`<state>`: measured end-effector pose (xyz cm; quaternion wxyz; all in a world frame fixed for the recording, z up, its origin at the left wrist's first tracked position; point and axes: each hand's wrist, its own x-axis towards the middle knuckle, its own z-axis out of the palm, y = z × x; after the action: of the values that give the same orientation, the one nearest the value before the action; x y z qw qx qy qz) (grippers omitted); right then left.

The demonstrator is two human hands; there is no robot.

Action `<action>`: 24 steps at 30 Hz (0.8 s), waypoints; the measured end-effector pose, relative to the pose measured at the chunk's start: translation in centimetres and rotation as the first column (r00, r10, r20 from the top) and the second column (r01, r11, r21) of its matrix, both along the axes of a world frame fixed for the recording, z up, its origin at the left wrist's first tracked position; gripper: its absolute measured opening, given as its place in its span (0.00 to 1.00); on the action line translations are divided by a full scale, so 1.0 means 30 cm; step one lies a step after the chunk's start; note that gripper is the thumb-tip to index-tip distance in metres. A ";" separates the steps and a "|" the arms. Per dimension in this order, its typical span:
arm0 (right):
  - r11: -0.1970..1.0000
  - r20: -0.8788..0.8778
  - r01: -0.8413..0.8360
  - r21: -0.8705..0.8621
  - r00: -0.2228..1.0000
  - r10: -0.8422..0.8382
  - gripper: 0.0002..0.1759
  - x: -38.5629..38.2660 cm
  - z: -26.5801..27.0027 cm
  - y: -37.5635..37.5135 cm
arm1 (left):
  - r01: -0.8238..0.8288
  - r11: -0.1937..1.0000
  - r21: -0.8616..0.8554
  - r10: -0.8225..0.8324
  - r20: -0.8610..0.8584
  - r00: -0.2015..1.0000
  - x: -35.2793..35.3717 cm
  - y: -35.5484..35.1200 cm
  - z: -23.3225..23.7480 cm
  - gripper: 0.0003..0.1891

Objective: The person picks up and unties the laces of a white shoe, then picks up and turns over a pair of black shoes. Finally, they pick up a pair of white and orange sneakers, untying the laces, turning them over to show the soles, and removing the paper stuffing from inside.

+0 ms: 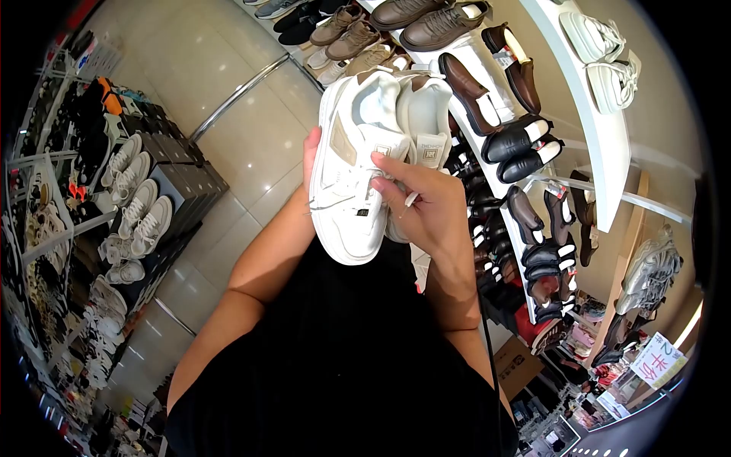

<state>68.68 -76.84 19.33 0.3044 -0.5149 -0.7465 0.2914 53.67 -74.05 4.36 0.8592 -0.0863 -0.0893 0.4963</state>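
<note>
A pair of white sneakers is held up in front of my body. The nearer white sneaker (346, 236) has a beige side panel, a labelled tongue and white laces (364, 190). Behind it on the right is the second white sneaker (432, 126), partly covered. My left hand (311, 156) grips the pair from the left side, with most of its fingers hidden behind the shoes. Over the front of the pair, my right hand (426, 202) has its thumb and index finger bent together at the laces below the tongue. A ring shows on one finger.
To the right, a white shelf (609, 175) carries more white sneakers, beside rows of brown and black leather shoes (521, 148). At left stand dark shoeboxes (179, 171) topped with white sneakers. A metal rail (240, 95) crosses above the tiled floor (221, 53).
</note>
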 end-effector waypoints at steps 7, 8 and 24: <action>0.888 -0.155 0.080 -0.452 0.974 -0.167 0.09 0.027 0.021 -0.018 | -0.009 1.000 -0.014 0.009 -0.035 0.999 0.020 -0.011 -0.020 0.45; 0.886 -0.153 0.098 -0.453 0.971 -0.185 0.10 0.033 0.019 -0.019 | -0.004 1.000 -0.022 0.002 -0.061 0.998 0.021 -0.011 -0.028 0.45; 0.993 0.048 -0.078 0.090 0.996 0.074 0.13 0.069 -0.073 0.007 | 0.076 0.997 -0.020 -0.075 0.051 0.996 0.049 0.017 -0.095 0.42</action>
<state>70.76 -76.63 17.14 0.2997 -0.4782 -0.7847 0.2566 55.14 -73.55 1.51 0.8739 -0.1112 -0.1020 0.4621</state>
